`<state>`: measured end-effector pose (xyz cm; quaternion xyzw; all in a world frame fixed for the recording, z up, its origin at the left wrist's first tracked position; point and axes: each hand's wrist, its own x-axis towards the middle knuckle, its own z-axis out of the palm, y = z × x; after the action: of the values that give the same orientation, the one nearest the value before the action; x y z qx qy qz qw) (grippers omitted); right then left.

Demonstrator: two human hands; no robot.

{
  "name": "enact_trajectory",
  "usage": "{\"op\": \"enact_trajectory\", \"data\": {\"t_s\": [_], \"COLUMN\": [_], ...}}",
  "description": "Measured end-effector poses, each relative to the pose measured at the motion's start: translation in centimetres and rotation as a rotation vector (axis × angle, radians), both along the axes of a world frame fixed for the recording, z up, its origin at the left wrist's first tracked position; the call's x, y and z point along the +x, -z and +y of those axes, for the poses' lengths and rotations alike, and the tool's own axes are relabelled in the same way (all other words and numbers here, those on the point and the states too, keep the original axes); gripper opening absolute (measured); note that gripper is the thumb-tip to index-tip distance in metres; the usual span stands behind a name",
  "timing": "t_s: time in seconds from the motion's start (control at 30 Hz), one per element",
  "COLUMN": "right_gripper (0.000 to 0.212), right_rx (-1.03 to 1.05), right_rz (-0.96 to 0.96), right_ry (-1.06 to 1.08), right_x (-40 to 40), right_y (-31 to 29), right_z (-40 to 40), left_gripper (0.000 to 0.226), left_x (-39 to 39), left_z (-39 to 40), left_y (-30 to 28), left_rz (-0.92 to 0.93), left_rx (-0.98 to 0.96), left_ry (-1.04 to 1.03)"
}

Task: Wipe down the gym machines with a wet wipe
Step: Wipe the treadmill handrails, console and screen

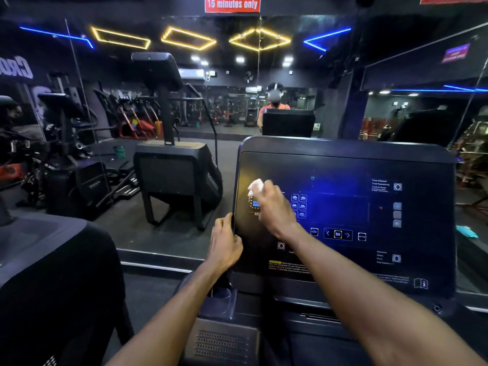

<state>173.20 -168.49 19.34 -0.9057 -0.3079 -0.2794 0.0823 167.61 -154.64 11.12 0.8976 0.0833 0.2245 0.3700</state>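
Gym console (pixel 343 196) tilts back, wipe (pixel 255 186) pressed

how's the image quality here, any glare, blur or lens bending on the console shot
Head view: dim gym; blue glare washes across the console; the wet wipe in the right hand is overexposed and slightly smeared; the left hand on the console edge is sharper; wide-angle bending curves the frame edges.

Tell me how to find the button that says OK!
Look at the big dark slanted console panel of the machine right in front of the person. Low on its face, right of the right hand holding the white wet wipe, sits a row of small buttons. The square OK button is the only yellow-outlined one, between two arrow buttons.
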Motion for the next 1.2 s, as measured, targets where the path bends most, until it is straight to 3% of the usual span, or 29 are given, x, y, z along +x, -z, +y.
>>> {"op": "enact_trajectory", "data": {"t_s": [0.07,0.13,0.27,0.43,0.47,0.6,0.77,0.83,0.93,1.0,1.1,1.2], "right_gripper": [0.049,0.044,0.052,0.048,0.048,0.058,0.06,0.06,0.059,0.06,0.064,0.06], "right_rx": [-0.175,-0.259,0.117,-0.233,-0.244,0.087,-0.289,-0.18,0.157,0.085,-0.24,-0.122], "right_rz": [0.028,0.022,0.034,0.183,0.143,0.019,0.038,0.022,0.031,0.015,0.027,0.037], "right_ry": [-0.183,-0.208,0.109,-0.197,-0.18,0.149,-0.136,-0.092,0.182,0.124,-0.152,-0.038], "right_x": [-1.2,-0.9,1.6,0.0,0.2,1.6,-0.2,0.8,2.1,1.5,0.0,1.1], "right_y": [1.0,0.6,-0.4,2.1,1.5,-0.4,1.8,1.0,0.3,1.5,3.7,2.0], "right_z": [0.2,-0.3,-1.2,-1.7,-2.1,-3.9,-4.9,-5.9,-6.8,-6.6,-6.9,-8.3], "left_gripper": [0.061,0.063,0.067,0.062,0.062,0.064,0.054,0.051,0.052,0.054,0.057,0.057], "left_x": [0.0,0.1,0.1,0.2,0.2,0.3,0.6,0.7,1.1,1.5,2.1,2.3], "left_z": [-0.1,-0.1,-0.4,-0.3,-0.4,-0.9,-1.6,-2.1,-2.7,-3.1,-3.8,-4.3], "left_y": [0.0,-0.2,-0.8,-1.4,-1.5,-1.8,-2.0,-2.1,-2.4,-2.6,-3.0,-3.3], "left_rz": [-0.019,-0.031,-0.076,-0.146,-0.146,-0.135,-0.147,-0.171,-0.227,-0.238,-0.23,-0.213], "left_rx": [0.022,0.045,0.116,0.194,0.212,0.314,0.347,0.382,0.486,0.542,0.601,0.619], "left_ry": [-0.003,-0.002,0.005,-0.024,-0.021,-0.014,-0.058,-0.087,-0.08,-0.061,-0.027,-0.02]}}
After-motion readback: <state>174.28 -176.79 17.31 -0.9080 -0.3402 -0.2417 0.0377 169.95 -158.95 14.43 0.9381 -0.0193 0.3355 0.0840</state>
